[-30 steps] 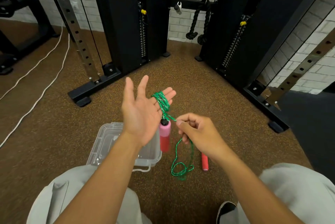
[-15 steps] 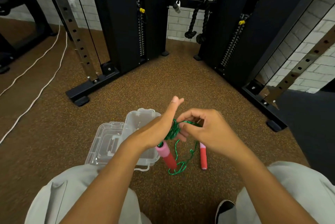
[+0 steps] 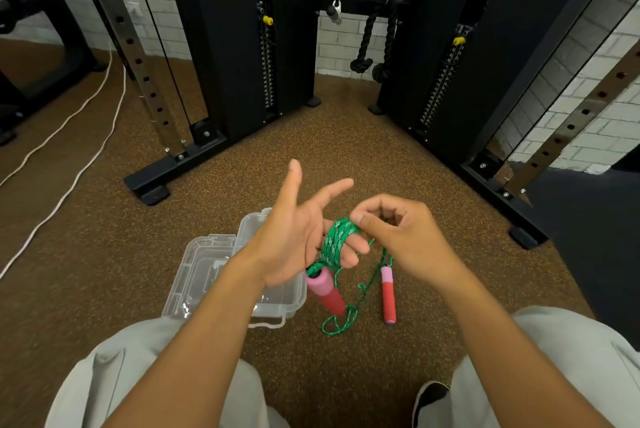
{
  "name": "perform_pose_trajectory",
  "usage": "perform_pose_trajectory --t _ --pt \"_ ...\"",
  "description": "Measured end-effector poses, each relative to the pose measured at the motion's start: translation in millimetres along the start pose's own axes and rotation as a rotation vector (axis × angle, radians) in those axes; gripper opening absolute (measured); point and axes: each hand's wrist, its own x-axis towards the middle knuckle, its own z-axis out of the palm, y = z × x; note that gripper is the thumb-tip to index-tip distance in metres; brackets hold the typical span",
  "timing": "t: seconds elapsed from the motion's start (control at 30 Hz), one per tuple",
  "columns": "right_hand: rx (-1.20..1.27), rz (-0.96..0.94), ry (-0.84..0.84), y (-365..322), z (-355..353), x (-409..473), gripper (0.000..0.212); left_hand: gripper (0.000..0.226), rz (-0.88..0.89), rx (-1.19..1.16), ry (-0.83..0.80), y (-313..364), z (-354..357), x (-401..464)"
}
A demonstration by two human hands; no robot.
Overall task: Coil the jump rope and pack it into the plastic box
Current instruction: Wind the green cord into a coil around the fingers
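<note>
The green jump rope [image 3: 335,241] is wound in several turns around the lower fingers of my left hand [image 3: 298,235], whose thumb and forefinger stick out. One pink-and-red handle [image 3: 325,292] hangs just below that hand. My right hand [image 3: 398,237] pinches the rope right at the coil. A loose length of rope [image 3: 341,322] trails down to the floor, and the second handle [image 3: 388,294] lies there under my right wrist. The clear plastic box [image 3: 214,271] stands open on the floor, partly hidden by my left forearm.
Black cable-machine columns [image 3: 239,46] and their base feet [image 3: 152,190] stand ahead on the brown speckled floor. A white cord [image 3: 72,181] runs along the floor at left. A black mat [image 3: 595,219] lies at right. My knees [image 3: 156,375] frame the bottom.
My left hand has turned and spread its thumb and forefinger, with more turns of rope on its fingers. My right hand has come over the coil's top. The loose rope on the floor is shorter.
</note>
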Motion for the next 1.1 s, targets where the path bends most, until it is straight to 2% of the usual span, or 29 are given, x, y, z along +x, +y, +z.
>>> perform_pose_trajectory --t 0.1,0.23,0.4,0.6,0.87,1.1 --pt "0.076 0.050 0.043 1 1 1 0.012 0.099 0.100 -0.228 -0.017 2 -6 1" --pt "0.057 0.117 0.042 11 9 1 0.013 0.092 0.276 -0.472 0.005 7 -8 -2" --pt "0.047 0.138 -0.031 16 24 -2 0.020 0.086 0.397 -0.625 0.086 9 -7 -4" --pt "-0.051 0.134 -0.059 14 30 -4 0.015 0.084 0.467 -0.465 0.213 8 -9 -1" --pt "-0.218 0.031 -0.087 4 29 -11 0.011 0.078 0.516 -0.200 0.266 4 -10 6" --pt "-0.206 -0.040 -0.064 -11 19 -16 0.013 0.077 0.485 0.274 0.352 -4 -4 14"
